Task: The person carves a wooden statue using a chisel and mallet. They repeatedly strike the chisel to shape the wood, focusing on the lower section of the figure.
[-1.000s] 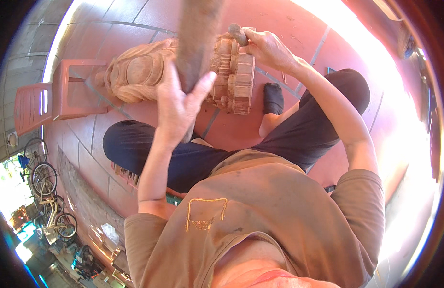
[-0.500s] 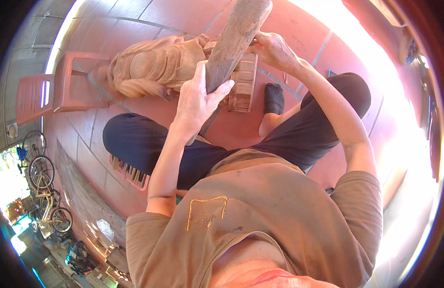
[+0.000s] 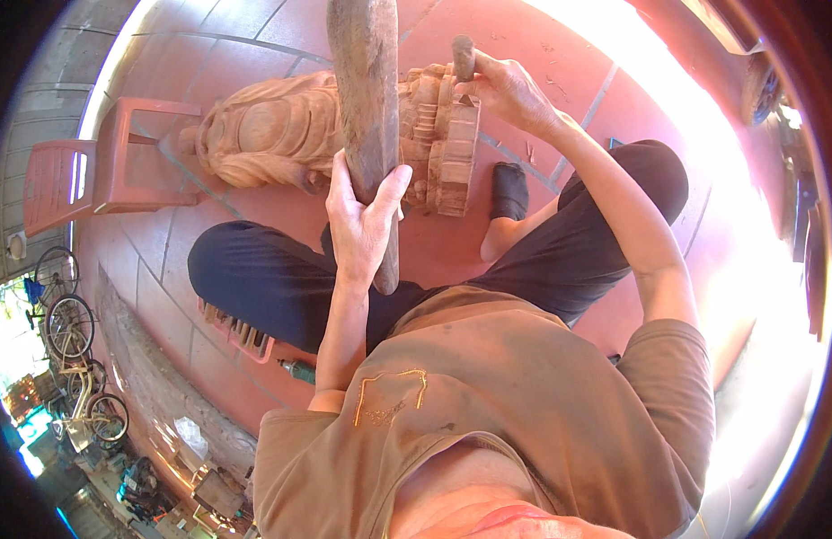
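Note:
A carved wooden statue [image 3: 272, 126] lies on its side across the floor before my legs, its banded base toward the right. My left hand [image 3: 362, 225] is closed round the lower, narrower part of a long wooden mallet [image 3: 367, 99], which is raised over the statue and hides part of its middle. My right hand [image 3: 519, 97] grips a chisel [image 3: 464, 58] by its short, round wooden handle, close above the far corner of the base. The chisel's blade is hidden, so whether it touches the wood I cannot tell.
A reddish plastic chair [image 3: 133, 162] stands beyond the statue's left end. By my left knee a pink basket [image 3: 254, 341] holds several tools, with a green tool [image 3: 297, 369] beside it. Bicycles [image 3: 72, 328] are far left. Wood chips [image 3: 530, 151] lie on the tiles.
The mallet has swung left, away from my right hand, and now points nearly straight ahead. My left forearm has shifted right. The chisel's handle, hidden earlier, now shows.

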